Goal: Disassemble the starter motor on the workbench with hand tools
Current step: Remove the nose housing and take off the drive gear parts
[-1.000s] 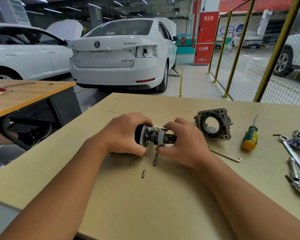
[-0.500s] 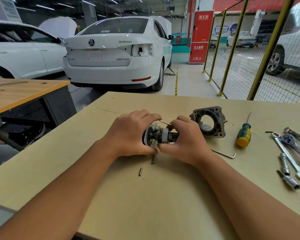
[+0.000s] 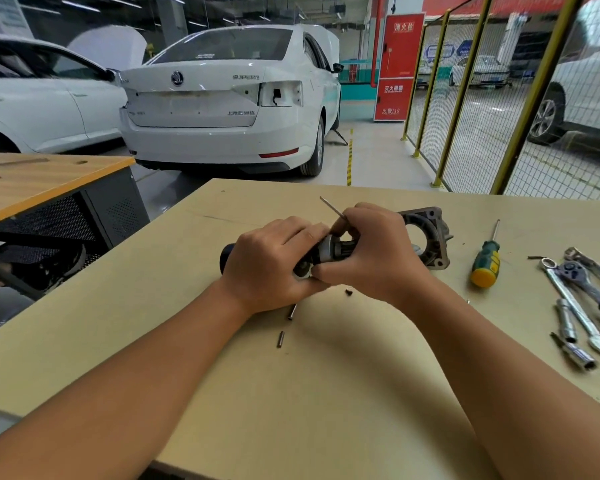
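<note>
Both hands hold the starter motor (image 3: 328, 252) just above the workbench (image 3: 326, 393). My left hand (image 3: 274, 261) grips its black body, whose end pokes out at the left. My right hand (image 3: 368, 251) curls round the gear end, and a thin metal rod (image 3: 331, 207) sticks up and to the left from its fingers. Most of the motor is hidden by my fingers. The removed grey end housing (image 3: 430, 237) lies right behind my right hand.
Two small pins (image 3: 280, 339) (image 3: 292, 311) and a tiny dark piece (image 3: 349, 291) lie on the board under my wrists. A green-and-yellow screwdriver (image 3: 486, 261), a ratchet (image 3: 582, 282), wrenches and sockets (image 3: 568, 323) lie at the right. A second bench (image 3: 32, 181) stands to the left.
The thin rod has lifted and now points up-left out of my right hand. My left hand has slid further over the motor. A tiny dark piece now lies on the board below my right hand.
</note>
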